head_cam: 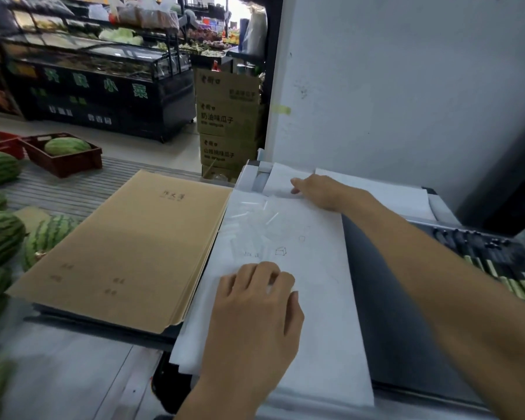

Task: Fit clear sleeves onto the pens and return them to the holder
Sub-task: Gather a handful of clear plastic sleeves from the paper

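The clear sleeves [252, 216] lie loose on the white paper [315, 313], in a small scatter between the two hands. They are faint, short tubes, and their long axes point several ways; two bright ones in the far part of the scatter slant up to the right. How many there are cannot be told.

The left hand [255, 301] rests palm down on the near part of the paper, fingers curled and close together, knuckles up. Something pale shows under the fingertips, but whether it pinches a sleeve cannot be told. The sleeves lie just beyond its fingertips, toward the far side.

The right hand [319, 190] reaches across to the far edge of the paper, fingers pointing left, flat and close together against the sheet. It seems to press or pick at the paper there; whether it grips anything cannot be told. The sleeves lie to its left and nearer to the person.

The pens [494, 262] sit in the holder [455, 230] at the right, well apart from the sleeves, in a row with their long axes running from far left to near right. The right forearm crosses between the sleeves and the holder, so the right hand is the natural one to fetch a pen, while the left is nearer to the sleeves.

A stack of brown notebooks [134, 250] lies left of the paper, touching its edge. No pen is out yet, so the fitting looks not yet begun for this round.
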Tool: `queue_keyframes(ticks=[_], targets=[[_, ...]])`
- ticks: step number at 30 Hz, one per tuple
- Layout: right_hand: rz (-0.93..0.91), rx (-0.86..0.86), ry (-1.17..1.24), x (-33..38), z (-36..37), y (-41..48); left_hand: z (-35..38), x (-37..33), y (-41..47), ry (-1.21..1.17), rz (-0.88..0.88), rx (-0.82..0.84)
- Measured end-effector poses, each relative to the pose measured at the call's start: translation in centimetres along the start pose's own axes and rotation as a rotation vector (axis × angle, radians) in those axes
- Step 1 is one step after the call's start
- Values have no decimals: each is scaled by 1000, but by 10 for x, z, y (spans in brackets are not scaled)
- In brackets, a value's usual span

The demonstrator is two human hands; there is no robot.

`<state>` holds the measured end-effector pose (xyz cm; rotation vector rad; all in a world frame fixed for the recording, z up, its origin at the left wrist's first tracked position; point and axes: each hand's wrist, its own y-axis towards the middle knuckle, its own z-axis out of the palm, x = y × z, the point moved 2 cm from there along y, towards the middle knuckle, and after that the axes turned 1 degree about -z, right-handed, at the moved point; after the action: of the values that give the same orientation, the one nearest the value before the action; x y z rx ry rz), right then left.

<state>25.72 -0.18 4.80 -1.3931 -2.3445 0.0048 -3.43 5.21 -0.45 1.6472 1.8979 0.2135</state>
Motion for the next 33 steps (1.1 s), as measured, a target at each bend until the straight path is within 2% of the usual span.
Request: queue_keyframes(ticks=[3, 6, 16, 19, 24, 29, 33], targets=[[65, 85, 30, -1, 3, 8, 2, 2, -2, -17, 12, -19], [52, 133, 45, 4, 3, 10, 3, 0, -2, -17, 11, -39], [-19, 96, 16, 18, 7, 13, 0, -1, -2, -5, -11, 13], [-50, 58, 69, 20, 6, 5, 1, 0, -2, -3, -2, 22], [-125, -120, 120, 17, -5, -18, 2, 0, -2, -6, 15, -16], [-269, -276, 55, 14, -11, -80, 2, 0, -2, 16, 30, -29], [-299, -305, 46, 1, 3, -139, 0, -2, -1, 61, 27, 3]])
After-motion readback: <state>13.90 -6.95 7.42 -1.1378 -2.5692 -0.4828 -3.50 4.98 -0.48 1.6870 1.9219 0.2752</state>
